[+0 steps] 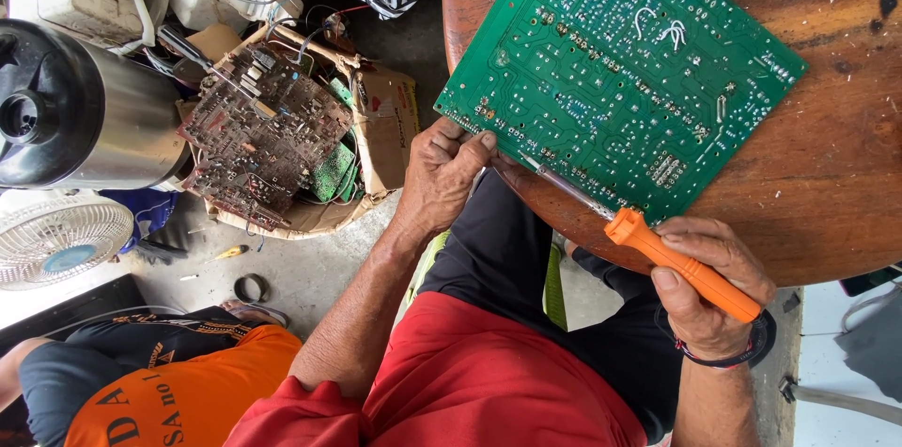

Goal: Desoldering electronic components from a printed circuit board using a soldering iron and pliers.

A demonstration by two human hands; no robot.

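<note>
Orange plastic is filling the right hand, which is closing around the handle of a soldering iron and angling its thin metal shaft up and to the left, so the tip is meeting the near edge of a green circuit board. Gripping the handle well back is keeping the fingers away from the metal end. Just left of it, the left hand is pinching the near left corner of the board between thumb and fingertips, steadying it so the solder side is staying face up and tilted toward the person. Most of the board is lying on a round wooden surface, with that near corner overhanging the rim above the person's lap, where both hands are reaching it easily. Farther left, on the floor, a cardboard box is holding a heap of brown and green scrap boards. Beside it a steel cylinder with a black top is lying on its side, and a white fan grille is sitting nearer. Another person in an orange shirt is crouching at the near left.
</note>
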